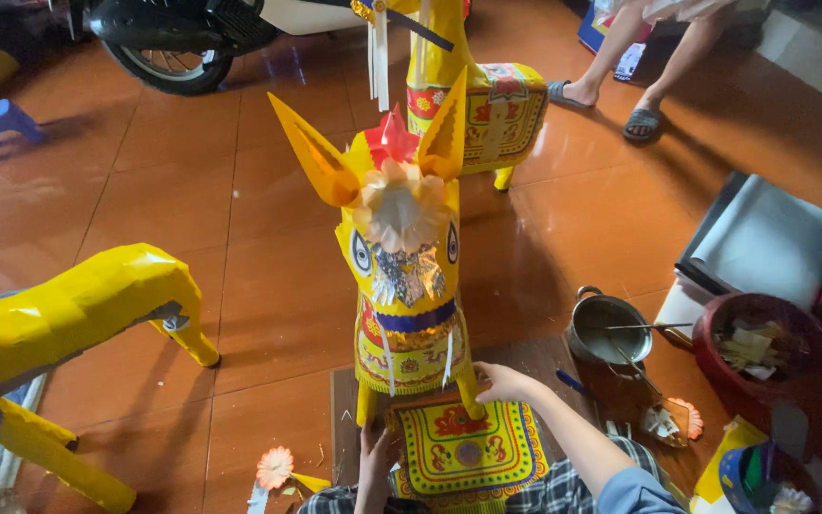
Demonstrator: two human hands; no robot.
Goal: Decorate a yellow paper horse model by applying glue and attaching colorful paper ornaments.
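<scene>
Holding: my right hand (501, 383) grips the front right leg of the yellow paper horse (409, 276), fingers closed around it.
Left hand: my left hand (373, 455) presses the edge of the patterned saddle sheet (463, 445); if the fingers pinch it, I cannot tell.
Horse position: it stands upright on a brown board (525, 366) just before me, face toward me, with a white paper flower (400, 211) on the forehead.
Right side: a metal pot (609, 328) with a stick inside, and a dark red basket (761, 345) near it.
Left side: a plain yellow horse body (59, 314).
Far: a second decorated horse (476, 105), a motorbike wheel (168, 62), and another person's feet in sandals (611, 105).
</scene>
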